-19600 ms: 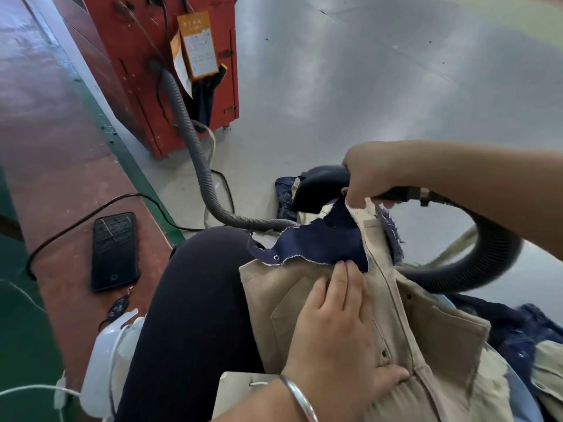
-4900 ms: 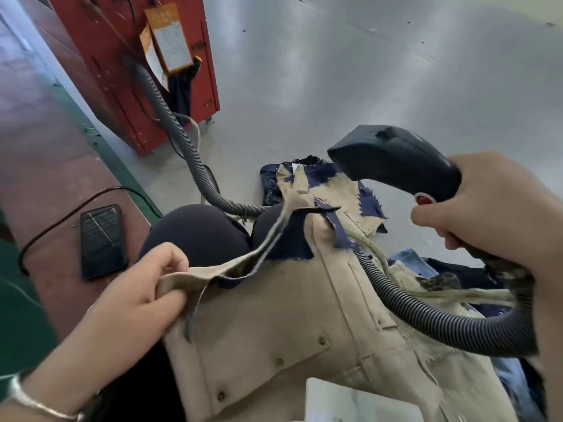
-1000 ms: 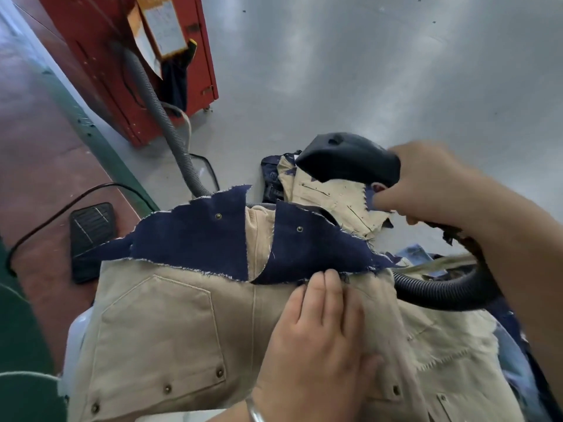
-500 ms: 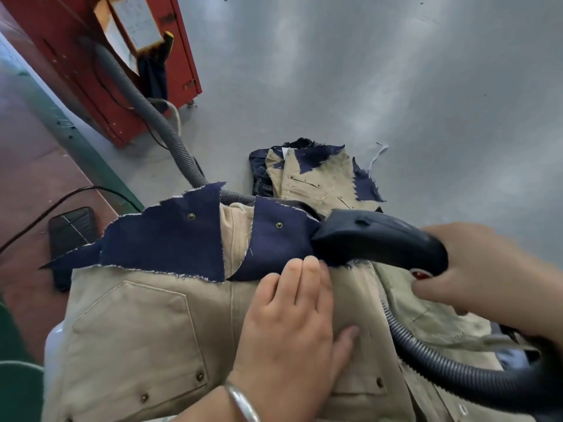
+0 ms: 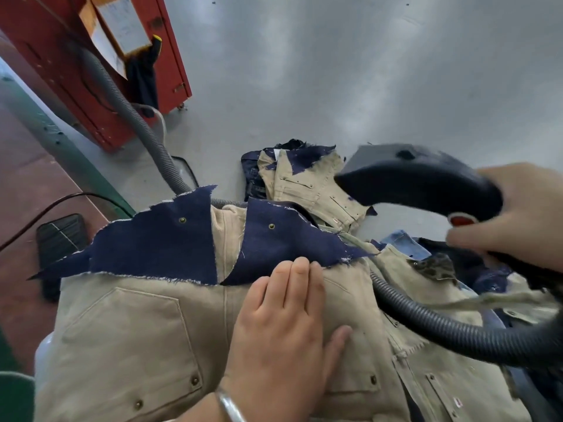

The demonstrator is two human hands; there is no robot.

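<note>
While left hand [image 5: 283,327] lies flat on khaki garment [image 5: 128,330], right hand [image 5: 521,214] grips black nozzle [image 5: 420,181], grey floor [image 5: 335,71], red cabinet [image 5: 36,35].

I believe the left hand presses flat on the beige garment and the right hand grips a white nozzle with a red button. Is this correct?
No: the nozzle is black, not white, as the head view shows. The rest holds: the left hand presses flat on the beige garment, the right hand grips the nozzle with its red button.

Khaki garment [image 5: 128,336]: matt woven cloth | navy lining [image 5: 158,248]: frayed cloth, metal rivets | nozzle [image 5: 420,184]: smooth black plastic | hose [image 5: 457,333]: ribbed plastic | floor [image 5: 335,71]: glossy grey
</note>
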